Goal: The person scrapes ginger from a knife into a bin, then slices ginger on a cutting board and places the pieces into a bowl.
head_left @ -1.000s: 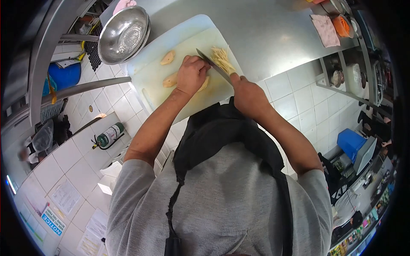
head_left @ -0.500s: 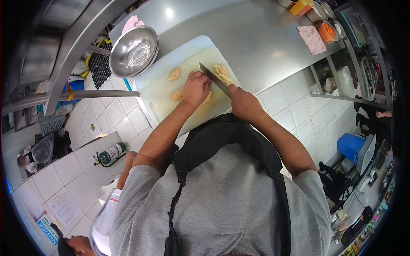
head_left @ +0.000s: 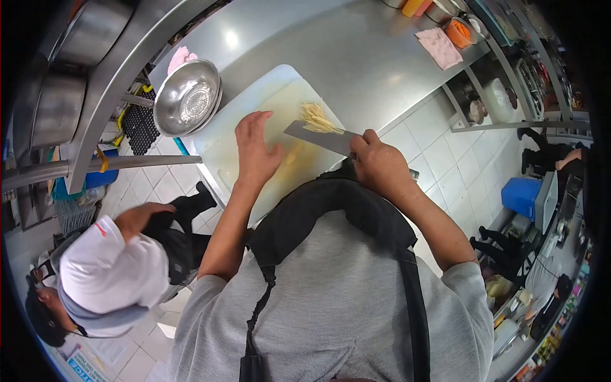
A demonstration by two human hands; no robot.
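My right hand [head_left: 382, 164] is closed around the handle of a wide-bladed kitchen knife [head_left: 318, 138]. The blade lies low over the cutting board [head_left: 223, 137], its edge side beside a small pile of thin pale-yellow strips [head_left: 315, 114]. My left hand [head_left: 258, 149] is over the left part of the board, fingers and thumb apart, with nothing seen in its grip. Between that hand and the knife a yellowish piece [head_left: 294, 154] shows blurred on the board. Whatever lies beneath the left hand is hidden.
Metal bowls [head_left: 189, 99] stand at the board's upper left, near a pink cloth [head_left: 181, 58]. Another pink cloth [head_left: 440, 48] and an orange-filled container [head_left: 458, 32] are at the steel counter's [head_left: 331, 48] far right. A co-worker in white [head_left: 114, 267] is close on my left.
My left hand has lifted off the pieces and opened, moving left. The knife has turned flatter beside the strips. The co-worker has come further into view on the left.
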